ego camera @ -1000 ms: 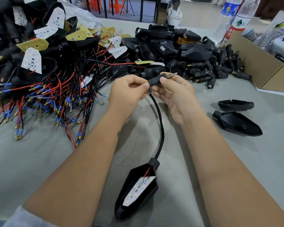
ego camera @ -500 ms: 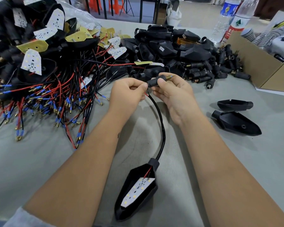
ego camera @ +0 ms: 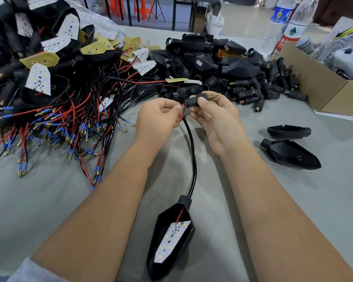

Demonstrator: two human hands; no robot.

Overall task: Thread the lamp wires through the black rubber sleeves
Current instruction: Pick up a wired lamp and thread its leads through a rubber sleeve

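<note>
While the right hand (ego camera: 216, 117) curls its thumb and fingers round a black rubber sleeve (ego camera: 194, 101) just above the middle of the frame, a brass threaded tip (ego camera: 213, 96) pokes out of the sleeve's far end toward the upper right. Opposite it, the left hand (ego camera: 158, 117) is clenched into a loose fist with its fingertips pinching the red lamp wire (ego camera: 181, 104) right at the sleeve's near mouth; the two hands sit close together, nearly touching. From that pinch a black cable (ego camera: 193, 157) drops in a curve down the middle of the frame between the forearms to a black lamp housing (ego camera: 167, 251) lying on the grey desk (ego camera: 39, 200) at lower centre, its white LED board (ego camera: 171, 241) facing up and a short red lead entering the collar at its top.

At the upper left, a tangled heap of wired lamps (ego camera: 49, 88) spreads red and black leads with blue-sleeved brass ends over the desk. Behind the hands, at upper centre, lies a pile of black housings and sleeves (ego camera: 222, 68). Two empty black housings (ego camera: 289, 153) rest at the right edge, well apart from the hands. A cardboard box (ego camera: 314, 86) and two plastic bottles (ego camera: 289, 23) stand at the upper right.
</note>
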